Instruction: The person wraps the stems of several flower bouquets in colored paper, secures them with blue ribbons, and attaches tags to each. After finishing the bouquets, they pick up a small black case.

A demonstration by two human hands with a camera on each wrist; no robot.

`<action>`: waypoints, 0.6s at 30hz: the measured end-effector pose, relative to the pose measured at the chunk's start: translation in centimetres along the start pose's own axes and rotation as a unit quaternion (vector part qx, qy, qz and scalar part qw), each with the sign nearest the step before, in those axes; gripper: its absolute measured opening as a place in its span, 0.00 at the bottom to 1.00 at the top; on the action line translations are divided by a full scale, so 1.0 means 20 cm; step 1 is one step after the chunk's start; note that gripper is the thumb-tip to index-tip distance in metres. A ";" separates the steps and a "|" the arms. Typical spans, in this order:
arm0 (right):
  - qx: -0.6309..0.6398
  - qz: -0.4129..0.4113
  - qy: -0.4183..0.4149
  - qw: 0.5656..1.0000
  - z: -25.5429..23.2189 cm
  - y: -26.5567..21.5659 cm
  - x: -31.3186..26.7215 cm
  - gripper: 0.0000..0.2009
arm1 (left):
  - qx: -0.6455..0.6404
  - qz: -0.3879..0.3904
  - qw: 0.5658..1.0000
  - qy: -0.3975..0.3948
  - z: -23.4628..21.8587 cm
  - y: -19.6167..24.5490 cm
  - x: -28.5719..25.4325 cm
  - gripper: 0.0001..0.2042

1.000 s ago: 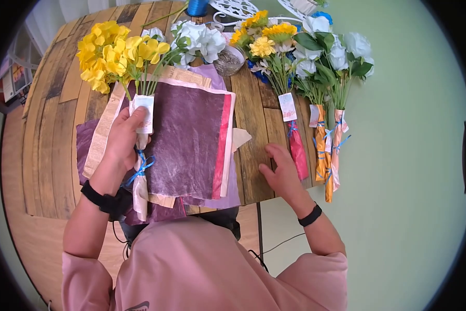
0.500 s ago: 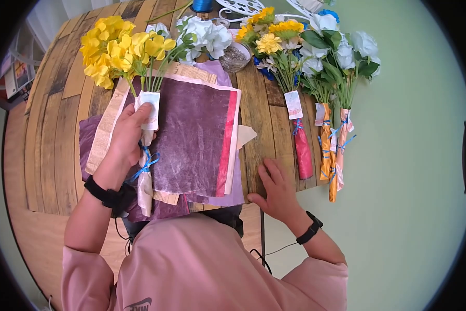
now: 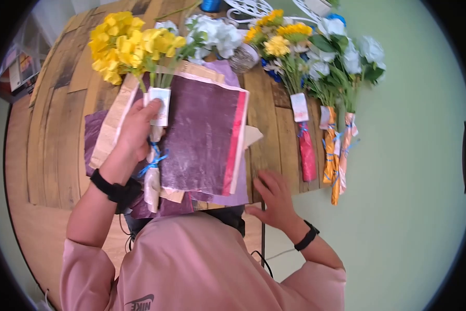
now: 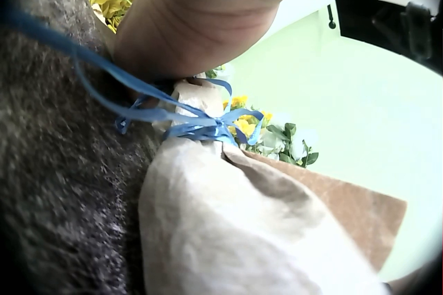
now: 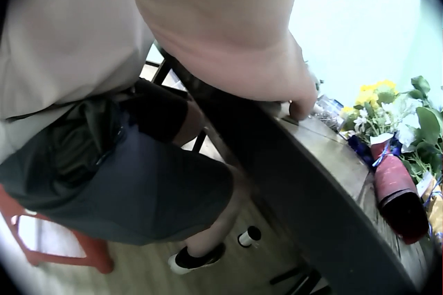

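Note:
My left hand grips a bouquet of yellow flowers by its wrapped stems, the thumb pressing a small white printed card against them. Pale paper covers the stems, tied with a blue ribbon whose bow shows below the hand. Under the bouquet lies a stack of wrapping paper, a dark purple sheet with pink and red edges on top. Near the table's front edge, right of the stack, my right hand holds nothing, its fingers spread and loosely bent.
On the right lie wrapped bouquets: yellow flowers in a red wrap, white roses in an orange wrap and a peach wrap. White flowers, a round dish and a blue ribbon spool stand at the back.
My right hand has drawn back toward the table's front edge and its fingers have spread. The left hand keeps its grip on the bouquet; the whole head view has shifted slightly.

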State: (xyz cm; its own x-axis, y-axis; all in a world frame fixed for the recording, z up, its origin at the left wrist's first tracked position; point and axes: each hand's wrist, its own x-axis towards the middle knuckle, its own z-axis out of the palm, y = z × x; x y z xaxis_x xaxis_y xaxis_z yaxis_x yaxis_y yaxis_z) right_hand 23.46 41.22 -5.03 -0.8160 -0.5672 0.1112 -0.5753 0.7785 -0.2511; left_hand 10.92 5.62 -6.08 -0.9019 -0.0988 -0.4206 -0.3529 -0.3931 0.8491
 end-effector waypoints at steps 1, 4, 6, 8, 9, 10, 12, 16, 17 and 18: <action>0.027 -0.031 0.008 0.999 0.02 -0.01 0.00 0.29 | -0.007 -0.001 1.000 0.008 -0.01 -0.02 0.02 0.12; -0.011 -0.094 0.041 0.995 0.12 -0.01 -0.05 0.19 | -0.027 0.009 1.000 0.000 0.00 0.00 0.00 0.12; 0.017 -0.119 0.052 0.991 0.12 -0.03 -0.02 0.15 | -0.027 0.001 0.999 -0.023 0.00 0.02 -0.01 0.11; 0.040 -0.137 0.062 0.988 0.11 -0.04 -0.01 0.12 | -0.028 -0.003 0.999 -0.031 0.00 0.03 -0.01 0.11; 0.044 -0.142 0.062 0.987 0.10 -0.04 -0.01 0.11 | -0.027 -0.002 0.999 -0.034 0.00 0.03 -0.01 0.11; 0.048 -0.146 0.062 0.986 0.10 -0.04 0.00 0.10 | -0.026 -0.003 0.999 -0.038 -0.01 0.03 -0.01 0.11; 0.053 -0.148 0.056 0.986 0.09 -0.05 0.01 0.10 | -0.030 -0.007 0.999 -0.026 -0.02 0.02 -0.01 0.11; 0.059 -0.139 0.054 0.987 0.08 -0.06 0.01 0.10 | -0.024 -0.001 0.998 -0.054 -0.03 -0.02 0.02 0.10; 0.051 -0.127 0.046 0.990 0.07 -0.05 0.01 0.10 | -0.027 -0.004 0.998 -0.048 -0.04 -0.02 0.02 0.10; 0.064 -0.132 0.046 0.988 0.07 -0.04 0.01 0.10 | -0.030 -0.004 0.999 -0.039 -0.03 -0.01 0.02 0.10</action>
State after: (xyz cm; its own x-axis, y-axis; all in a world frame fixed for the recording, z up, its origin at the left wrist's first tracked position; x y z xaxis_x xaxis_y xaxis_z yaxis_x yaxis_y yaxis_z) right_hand 23.77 40.17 -6.19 -0.6441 -0.7142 0.2740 -0.7613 0.5632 -0.3213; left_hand 10.83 5.10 -6.57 -0.9164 -0.0239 -0.3995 -0.3473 -0.4486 0.8235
